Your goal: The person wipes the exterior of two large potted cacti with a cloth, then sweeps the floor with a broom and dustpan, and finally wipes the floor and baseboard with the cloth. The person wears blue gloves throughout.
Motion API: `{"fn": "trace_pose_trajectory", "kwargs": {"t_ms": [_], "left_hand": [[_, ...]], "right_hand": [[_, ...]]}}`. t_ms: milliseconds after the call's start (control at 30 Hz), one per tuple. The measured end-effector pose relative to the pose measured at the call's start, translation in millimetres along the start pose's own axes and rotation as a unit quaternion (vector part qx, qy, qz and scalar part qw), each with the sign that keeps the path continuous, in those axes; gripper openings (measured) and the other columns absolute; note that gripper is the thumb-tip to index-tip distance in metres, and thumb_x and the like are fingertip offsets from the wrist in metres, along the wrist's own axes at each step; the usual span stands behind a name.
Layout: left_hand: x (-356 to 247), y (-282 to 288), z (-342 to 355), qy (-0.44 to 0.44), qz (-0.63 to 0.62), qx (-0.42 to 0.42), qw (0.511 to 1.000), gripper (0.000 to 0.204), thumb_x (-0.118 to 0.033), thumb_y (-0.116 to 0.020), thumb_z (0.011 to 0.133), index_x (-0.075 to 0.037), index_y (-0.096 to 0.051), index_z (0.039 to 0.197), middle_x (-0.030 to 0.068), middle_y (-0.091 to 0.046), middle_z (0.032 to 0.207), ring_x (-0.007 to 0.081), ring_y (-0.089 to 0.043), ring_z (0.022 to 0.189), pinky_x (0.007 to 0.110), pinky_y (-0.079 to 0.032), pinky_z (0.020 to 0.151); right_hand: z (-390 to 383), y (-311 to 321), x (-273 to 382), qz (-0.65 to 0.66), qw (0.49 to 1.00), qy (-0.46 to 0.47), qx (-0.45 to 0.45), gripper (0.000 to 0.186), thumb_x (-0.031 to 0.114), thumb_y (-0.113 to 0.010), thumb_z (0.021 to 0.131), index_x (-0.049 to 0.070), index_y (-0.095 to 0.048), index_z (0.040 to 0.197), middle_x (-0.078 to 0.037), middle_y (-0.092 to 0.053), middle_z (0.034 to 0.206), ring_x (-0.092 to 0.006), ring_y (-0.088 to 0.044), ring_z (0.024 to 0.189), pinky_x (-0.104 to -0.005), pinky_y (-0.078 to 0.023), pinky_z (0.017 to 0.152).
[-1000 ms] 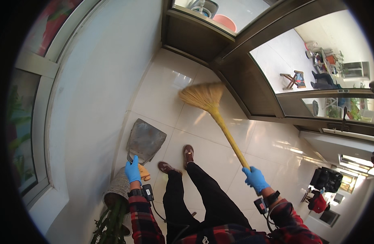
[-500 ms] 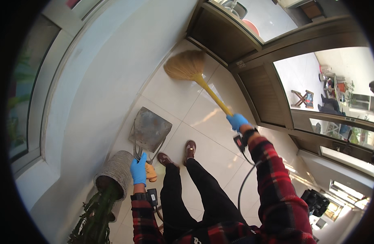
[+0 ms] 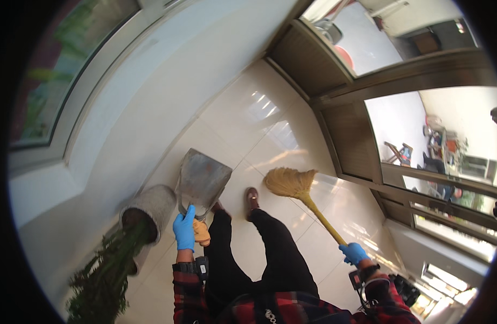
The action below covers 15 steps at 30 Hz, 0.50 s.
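Note:
In blue gloves, both of my hands are closed. My right hand grips the yellow handle of a broom at the lower right; its straw head fans out over the floor in front of my right shoe. My left hand is wrapped round the handle of a grey metal dustpan, which lies beyond it beside the wall. A tan-orange object of unclear kind shows just right of my left hand; whether I hold it too, I cannot tell. The dustpan partly covers my left shoe.
A round planter with a green plant stands close by my left hand, against the white wall. Brown-framed glass doors run along the right. Underfoot are glossy pale tiles.
The broom has swung back from the far wall corner, toward me and to the right, with my right hand pulled lower. My left hand and the dustpan have barely moved.

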<state>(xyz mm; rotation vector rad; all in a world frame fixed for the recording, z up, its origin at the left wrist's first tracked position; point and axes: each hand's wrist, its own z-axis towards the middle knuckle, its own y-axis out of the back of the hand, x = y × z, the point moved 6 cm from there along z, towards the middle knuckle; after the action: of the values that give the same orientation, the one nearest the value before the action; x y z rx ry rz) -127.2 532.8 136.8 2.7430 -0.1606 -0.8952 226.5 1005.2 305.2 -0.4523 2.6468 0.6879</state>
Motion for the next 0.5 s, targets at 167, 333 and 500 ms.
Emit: {"fn": "trace_pose_trajectory", "kwargs": {"t_ms": [167, 333, 500], "left_hand": [[-5.6, 0.7, -9.3, -0.011, -0.010, -0.006, 1.000, 0.029, -0.029, -0.075, 0.088, -0.002, -0.066, 0.080, -0.0036, -0.058, 0.074, 0.0057, -0.048, 0.067, 0.026, -0.042, 0.060], [-29.6, -7.9, -34.5, 0.066, -0.013, -0.044, 0.997, 0.027, -0.027, -0.074, 0.089, -0.001, -0.069, 0.090, -0.0011, -0.063, 0.082, 0.0068, -0.053, 0.068, 0.024, -0.045, 0.061], [-74.1, -15.8, -63.7, 0.028, -0.026, -0.106, 0.994, 0.037, -0.033, -0.075, 0.087, -0.001, -0.062, 0.073, -0.0032, -0.054, 0.068, 0.0061, -0.045, 0.065, 0.027, -0.040, 0.058]], "right_hand": [[-28.3, 54.3, 66.3, 0.027, 0.995, 0.096, -0.029, 0.053, 0.050, -0.056, 0.092, -0.002, -0.064, 0.101, -0.013, -0.066, 0.063, -0.0206, -0.065, 0.051, -0.0320, -0.052, 0.047], [11.5, 89.2, 269.1, -0.037, 0.967, 0.251, -0.035, 0.058, 0.055, -0.052, 0.094, -0.002, -0.062, 0.097, -0.014, -0.065, 0.064, -0.0245, -0.065, 0.053, -0.0368, -0.051, 0.051], [43.1, 49.0, 452.7, 0.042, 0.950, 0.302, 0.064, 0.059, 0.053, -0.048, 0.093, -0.004, -0.064, 0.090, -0.018, -0.063, 0.064, -0.0305, -0.065, 0.054, -0.0416, -0.052, 0.050]]}}
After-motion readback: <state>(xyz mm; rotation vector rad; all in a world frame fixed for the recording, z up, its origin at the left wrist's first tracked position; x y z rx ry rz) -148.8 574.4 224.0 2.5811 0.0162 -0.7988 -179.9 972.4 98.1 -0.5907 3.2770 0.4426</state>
